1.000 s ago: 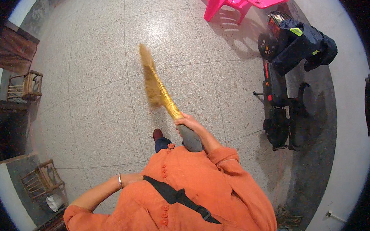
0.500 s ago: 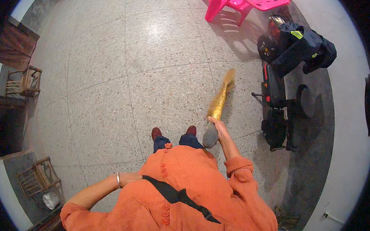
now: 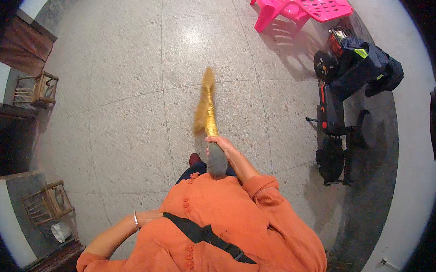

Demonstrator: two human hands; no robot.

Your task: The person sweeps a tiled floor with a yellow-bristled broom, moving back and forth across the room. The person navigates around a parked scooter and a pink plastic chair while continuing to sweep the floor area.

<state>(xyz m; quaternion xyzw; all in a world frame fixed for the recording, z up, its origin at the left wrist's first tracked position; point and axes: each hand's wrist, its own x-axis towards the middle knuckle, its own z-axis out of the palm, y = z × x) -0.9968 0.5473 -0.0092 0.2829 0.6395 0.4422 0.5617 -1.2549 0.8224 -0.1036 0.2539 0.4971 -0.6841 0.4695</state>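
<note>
While in right grip [image 3: 222, 143], broom [image 3: 210, 114] bristles-forward.

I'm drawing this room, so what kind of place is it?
Probably a room in someone's home: there's a pink plastic chair, a small wooden chair on the left, and what looks like a parked scooter near the right wall.

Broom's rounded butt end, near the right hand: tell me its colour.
The broom's butt end is grey; it shows best in the head view.
</note>
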